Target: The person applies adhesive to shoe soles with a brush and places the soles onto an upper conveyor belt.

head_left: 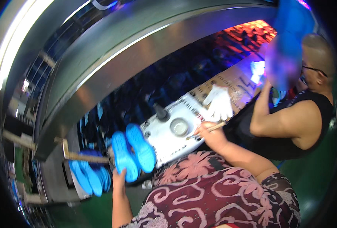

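Note:
My left hand (120, 178) is closed on the heel end of a blue shoe sole (123, 154). A second blue sole (140, 146) lies close beside it, over the edge of a white, printed covering (164, 146). Between the fingers of my right hand (211, 133) is a brush (216, 127) with a pale wooden handle. Its bristle end points left, just below a round grey bowl (179, 127) with pale contents. A dark, cone-shaped object (161, 112) stands behind the bowl. Beyond my right hand lies a white glove (218, 103).
More blue soles (89, 178) are stacked at the lower left. A dark conveyor bed (183, 81) runs behind the work surface, beneath a metal housing (126, 49). Brown cardboard (237, 81) extends right. Another person (294, 117) works close on my right, beside a blurred blue object (286, 57).

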Demonstrator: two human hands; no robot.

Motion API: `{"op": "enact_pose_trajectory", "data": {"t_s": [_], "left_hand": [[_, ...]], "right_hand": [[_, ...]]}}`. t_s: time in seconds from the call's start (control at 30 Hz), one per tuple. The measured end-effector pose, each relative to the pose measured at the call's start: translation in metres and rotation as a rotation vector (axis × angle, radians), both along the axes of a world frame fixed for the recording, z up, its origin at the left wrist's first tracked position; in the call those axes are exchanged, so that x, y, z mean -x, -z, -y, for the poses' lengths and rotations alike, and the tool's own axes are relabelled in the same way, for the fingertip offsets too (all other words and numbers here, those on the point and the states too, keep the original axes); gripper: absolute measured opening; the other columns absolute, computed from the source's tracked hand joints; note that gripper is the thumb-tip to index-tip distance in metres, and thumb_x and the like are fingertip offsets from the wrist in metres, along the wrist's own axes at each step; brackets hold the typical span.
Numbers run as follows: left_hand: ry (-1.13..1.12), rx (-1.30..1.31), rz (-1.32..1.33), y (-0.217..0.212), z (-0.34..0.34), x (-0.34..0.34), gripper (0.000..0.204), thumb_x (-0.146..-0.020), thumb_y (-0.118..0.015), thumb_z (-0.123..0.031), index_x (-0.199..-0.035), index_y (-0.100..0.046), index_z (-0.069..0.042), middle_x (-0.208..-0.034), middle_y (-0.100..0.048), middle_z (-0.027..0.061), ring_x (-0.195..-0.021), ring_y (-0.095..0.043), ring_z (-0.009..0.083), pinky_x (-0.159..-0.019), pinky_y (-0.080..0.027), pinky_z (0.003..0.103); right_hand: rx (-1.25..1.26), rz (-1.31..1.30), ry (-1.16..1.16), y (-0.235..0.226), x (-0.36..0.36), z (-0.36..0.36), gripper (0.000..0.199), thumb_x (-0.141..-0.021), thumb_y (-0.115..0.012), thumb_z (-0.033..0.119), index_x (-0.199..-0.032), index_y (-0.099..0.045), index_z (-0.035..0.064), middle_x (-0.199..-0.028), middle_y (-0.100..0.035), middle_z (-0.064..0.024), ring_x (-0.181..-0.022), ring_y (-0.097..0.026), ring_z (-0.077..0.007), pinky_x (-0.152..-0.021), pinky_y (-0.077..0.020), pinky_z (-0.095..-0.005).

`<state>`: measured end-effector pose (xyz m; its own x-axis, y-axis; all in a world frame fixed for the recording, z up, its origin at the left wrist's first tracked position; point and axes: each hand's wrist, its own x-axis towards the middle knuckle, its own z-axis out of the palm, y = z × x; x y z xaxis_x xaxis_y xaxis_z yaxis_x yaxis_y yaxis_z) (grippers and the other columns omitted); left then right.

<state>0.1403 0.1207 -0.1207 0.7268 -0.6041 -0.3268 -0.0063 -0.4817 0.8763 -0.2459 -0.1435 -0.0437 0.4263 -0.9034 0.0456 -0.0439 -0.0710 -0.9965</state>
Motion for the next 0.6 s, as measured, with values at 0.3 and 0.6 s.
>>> {"op": "enact_pose_trajectory", "data": {"t_s": [0.3, 0.6], "left_hand": [[-0.137, 0.551, -0.452, -0.101, 0.074, 0.100, 0.034, -0.086, -0.056, -0.033, -0.108, -0.049, -0.007, -0.088, -0.059, 0.0071, -0.070, -0.055, 0.0178, -0.052, -0.041, 0.029], [0.146, 0.468, -0.032, -0.102, 0.114, 0.161, 0.019, -0.087, -0.058, -0.007, -0.102, -0.056, 0.005, -0.090, -0.062, 0.0103, -0.073, -0.060, 0.0145, -0.068, -0.052, 0.029]], "right_hand": [[0.060, -0.036, 0.080, -0.001, 0.004, 0.003, 0.035, -0.095, -0.052, 0.025, -0.073, -0.065, 0.0008, -0.066, -0.060, -0.0026, -0.060, -0.050, -0.0081, -0.058, -0.0410, -0.0226], [0.114, 0.085, -0.020, -0.046, -0.015, -0.006, 0.036, -0.094, -0.053, 0.027, -0.073, -0.066, 0.0008, -0.065, -0.059, -0.0024, -0.060, -0.051, -0.0085, -0.058, -0.0412, -0.0227]]}}
